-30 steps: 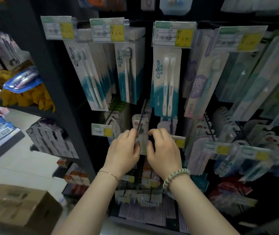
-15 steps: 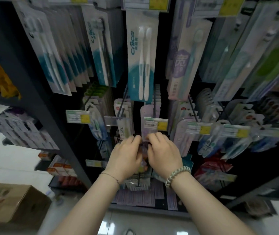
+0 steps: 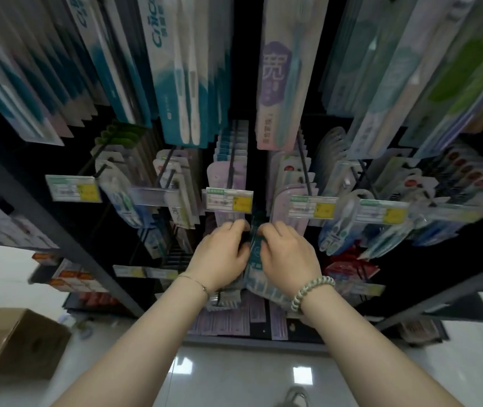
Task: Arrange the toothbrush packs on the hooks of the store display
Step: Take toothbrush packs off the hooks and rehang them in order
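Since before, the left hand (image 3: 219, 255) and right hand (image 3: 288, 255) have sunk just below the middle price tag (image 3: 229, 199) — fingers curled, both pinching a teal toothbrush pack (image 3: 254, 255), seemingly not yet hung — neighbouring hooks (image 3: 304, 165) already look full.

1. Teal pack (image 3: 254, 251) betw. left hand (image 3: 219, 255) & right hand (image 3: 288, 255): top hidden by curled fingers; can't tell which hook.
2. Price tag (image 3: 229, 200) just above hands: print blurred, unreadable.
3. Tall packs (image 3: 181, 69) well above hands: tops cut off by upper edge.

"宽" on purple pack (image 3: 277, 92), "Crico" on teal pack (image 3: 172, 83)
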Demonstrator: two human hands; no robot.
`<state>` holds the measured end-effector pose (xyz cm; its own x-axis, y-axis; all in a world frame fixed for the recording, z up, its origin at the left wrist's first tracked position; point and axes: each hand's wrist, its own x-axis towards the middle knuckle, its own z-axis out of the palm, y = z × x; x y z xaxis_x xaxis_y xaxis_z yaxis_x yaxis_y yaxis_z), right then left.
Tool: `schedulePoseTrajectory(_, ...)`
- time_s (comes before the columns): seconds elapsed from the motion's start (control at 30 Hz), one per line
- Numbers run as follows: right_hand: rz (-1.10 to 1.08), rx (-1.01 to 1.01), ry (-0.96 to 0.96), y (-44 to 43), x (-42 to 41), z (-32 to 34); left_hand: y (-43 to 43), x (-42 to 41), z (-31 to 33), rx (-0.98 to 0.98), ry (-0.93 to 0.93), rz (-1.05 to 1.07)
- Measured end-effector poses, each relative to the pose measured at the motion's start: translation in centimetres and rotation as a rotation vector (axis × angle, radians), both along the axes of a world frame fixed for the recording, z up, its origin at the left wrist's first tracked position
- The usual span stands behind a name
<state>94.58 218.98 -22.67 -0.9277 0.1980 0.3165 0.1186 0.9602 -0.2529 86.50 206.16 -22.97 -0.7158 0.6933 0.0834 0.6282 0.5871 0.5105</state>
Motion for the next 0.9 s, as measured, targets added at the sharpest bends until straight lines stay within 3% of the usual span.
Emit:
schedulePoseTrajectory(0.23, -0.008, 0.001, -0.111, 5.5, 1.2, -0.7, 4.7, -0.8, -0.5, 0.14, -0.209, 0.094)
schedulePoseTrajectory(0.43, -0.081, -0.07, -0.151, 8.9, 1.9, -0.2, 6.7, -0.8, -1.0, 0.231, -0.167, 0.096)
schedulePoseTrajectory(0.67, -0.151, -0.111, -0.248, 11.0, 1.6, -0.3, 6.4, -1.7, -1.7, 0.185, -0.195, 0.154)
schedulePoseTrajectory(0.9, -0.164, -0.12, -0.214, 11.3, 0.9, -1.5, 4.0, -4.1, -1.5, 0.08, -0.388, 0.529)
